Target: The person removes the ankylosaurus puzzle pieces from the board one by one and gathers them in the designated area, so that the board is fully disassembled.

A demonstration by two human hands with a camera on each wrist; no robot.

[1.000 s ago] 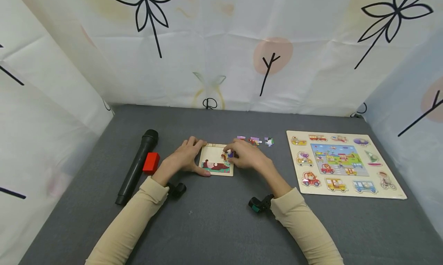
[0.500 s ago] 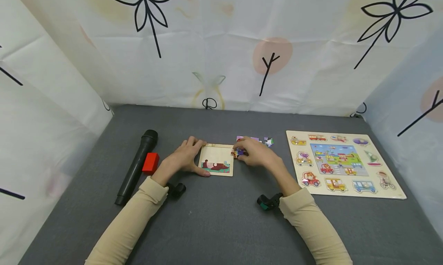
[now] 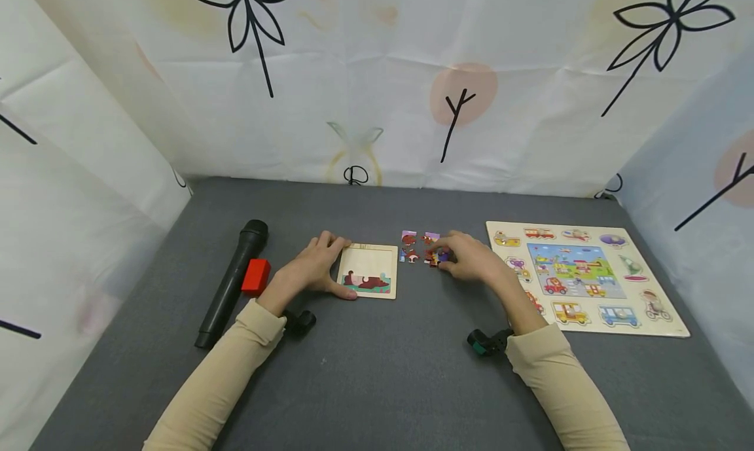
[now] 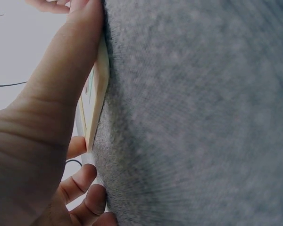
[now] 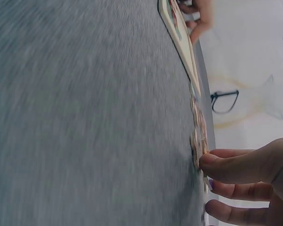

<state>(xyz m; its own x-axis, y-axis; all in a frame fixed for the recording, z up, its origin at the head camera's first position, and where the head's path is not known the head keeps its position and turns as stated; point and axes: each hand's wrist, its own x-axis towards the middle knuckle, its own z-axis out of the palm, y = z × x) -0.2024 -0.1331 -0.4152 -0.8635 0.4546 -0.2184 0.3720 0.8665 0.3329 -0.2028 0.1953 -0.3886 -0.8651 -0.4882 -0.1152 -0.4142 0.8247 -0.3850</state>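
My left hand (image 3: 315,264) holds the left side of a small wooden puzzle board (image 3: 371,258), thumb along its near edge and fingers at its far left corner. A red-brown and green strip of picture lies along the board's near side; the rest shows bare wood. To the board's right, my right hand (image 3: 471,258) pinches a small purple and orange puzzle piece (image 3: 440,258) just above or on the table. In the right wrist view, thumb and fingers meet at that puzzle piece (image 5: 208,182). Loose puzzle pieces (image 3: 409,239) lie between board and right hand.
A black microphone (image 3: 232,287) lies at the left, with a red block (image 3: 256,277) against its right side. A large wooden vehicle puzzle (image 3: 589,313) lies at the right, partly behind my right forearm. White patterned cloth (image 3: 400,143) stands behind the grey table.
My right hand has moved right, off the board, carrying puzzle piece material away; the board's right part is now bare. A piece lies at the board's right. The left hand stays put.
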